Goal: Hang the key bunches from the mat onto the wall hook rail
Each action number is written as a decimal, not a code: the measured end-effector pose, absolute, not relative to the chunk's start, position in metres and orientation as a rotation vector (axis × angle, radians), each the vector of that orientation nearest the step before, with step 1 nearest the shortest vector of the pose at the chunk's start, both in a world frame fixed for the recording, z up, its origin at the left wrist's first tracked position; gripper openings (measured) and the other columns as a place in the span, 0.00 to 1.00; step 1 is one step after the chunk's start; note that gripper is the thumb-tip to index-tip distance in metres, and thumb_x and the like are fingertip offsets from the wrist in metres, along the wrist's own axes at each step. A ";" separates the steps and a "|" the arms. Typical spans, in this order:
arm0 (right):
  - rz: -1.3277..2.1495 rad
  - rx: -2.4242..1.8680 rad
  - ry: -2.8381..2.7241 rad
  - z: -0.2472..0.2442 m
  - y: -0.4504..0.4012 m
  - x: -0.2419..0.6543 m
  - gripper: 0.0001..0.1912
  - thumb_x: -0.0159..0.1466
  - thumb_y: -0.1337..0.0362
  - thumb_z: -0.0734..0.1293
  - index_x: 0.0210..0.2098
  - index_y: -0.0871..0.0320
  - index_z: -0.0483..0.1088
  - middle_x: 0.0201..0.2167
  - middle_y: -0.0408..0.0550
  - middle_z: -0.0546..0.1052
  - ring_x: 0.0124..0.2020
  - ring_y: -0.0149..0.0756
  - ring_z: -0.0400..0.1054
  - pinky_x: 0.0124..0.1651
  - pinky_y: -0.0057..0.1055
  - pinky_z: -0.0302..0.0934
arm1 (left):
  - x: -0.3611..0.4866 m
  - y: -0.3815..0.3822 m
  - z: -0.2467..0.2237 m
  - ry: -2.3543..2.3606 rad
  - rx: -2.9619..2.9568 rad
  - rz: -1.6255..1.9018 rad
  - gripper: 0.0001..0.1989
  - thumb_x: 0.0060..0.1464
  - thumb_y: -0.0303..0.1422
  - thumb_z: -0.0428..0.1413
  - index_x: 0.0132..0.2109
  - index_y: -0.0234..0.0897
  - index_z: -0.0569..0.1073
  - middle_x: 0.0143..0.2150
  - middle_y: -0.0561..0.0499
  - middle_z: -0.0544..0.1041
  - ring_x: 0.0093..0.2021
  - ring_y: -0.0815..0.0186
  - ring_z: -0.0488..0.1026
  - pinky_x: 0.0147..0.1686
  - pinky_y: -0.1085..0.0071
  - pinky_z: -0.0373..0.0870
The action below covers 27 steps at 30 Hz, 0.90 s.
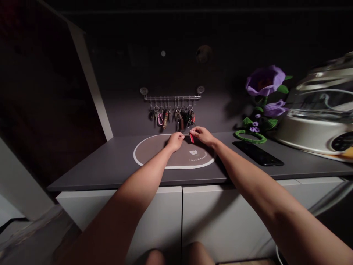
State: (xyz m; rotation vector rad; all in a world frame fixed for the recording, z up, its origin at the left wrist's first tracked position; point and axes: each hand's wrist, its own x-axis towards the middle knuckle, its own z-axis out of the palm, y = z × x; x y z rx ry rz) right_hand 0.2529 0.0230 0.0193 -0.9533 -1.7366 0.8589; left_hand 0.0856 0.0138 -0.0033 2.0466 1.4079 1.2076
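Observation:
Both my hands are held close together above the brown oval mat [154, 147]. My right hand [202, 135] is closed in a pinch on a keychain with a red tag [192, 138], and the tag hangs below the fingertips. Just left of it, my left hand [175, 142] is closed, thumb and finger pressed together. A thin, light-coloured piece seems to span the short gap between the hands, but what the left fingers hold is too small to name. Behind them, several bunches of keys [180, 114] hang from a clear hook rail [173, 98] on the wall.
To the right, a black phone [257, 153] lies on the grey counter [91, 162]. Purple artificial flowers [266, 82] with a green ring base [250, 137] stand behind it. A white appliance with a clear cover [317, 125] occupies the far right. White cabinet doors [154, 209] are below.

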 end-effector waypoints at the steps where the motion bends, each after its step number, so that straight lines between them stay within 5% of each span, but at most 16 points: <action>1: 0.887 -0.928 -1.692 0.019 0.024 0.253 0.16 0.48 0.54 0.69 0.25 0.60 0.64 0.20 0.40 0.67 0.23 0.25 0.60 0.32 0.26 0.57 | 0.086 0.014 -0.003 1.404 2.040 1.214 0.09 0.52 0.30 0.49 0.36 0.32 0.73 0.30 0.49 0.75 0.28 0.70 0.68 0.32 0.74 0.64; 12: 1.081 -0.815 -1.350 0.030 0.018 0.248 0.14 0.48 0.58 0.71 0.26 0.59 0.64 0.25 0.43 0.69 0.27 0.27 0.63 0.36 0.29 0.62 | 0.087 0.015 -0.005 1.370 1.983 1.264 0.08 0.52 0.28 0.47 0.32 0.33 0.71 0.27 0.51 0.73 0.25 0.72 0.67 0.30 0.75 0.63; 27: 0.902 -0.793 -1.146 0.098 0.043 0.246 0.06 0.53 0.64 0.64 0.24 0.59 0.61 0.18 0.39 0.65 0.20 0.24 0.61 0.28 0.26 0.60 | 0.091 0.017 -0.008 1.323 1.910 1.258 0.06 0.51 0.27 0.46 0.29 0.35 0.66 0.27 0.53 0.71 0.26 0.73 0.66 0.29 0.76 0.61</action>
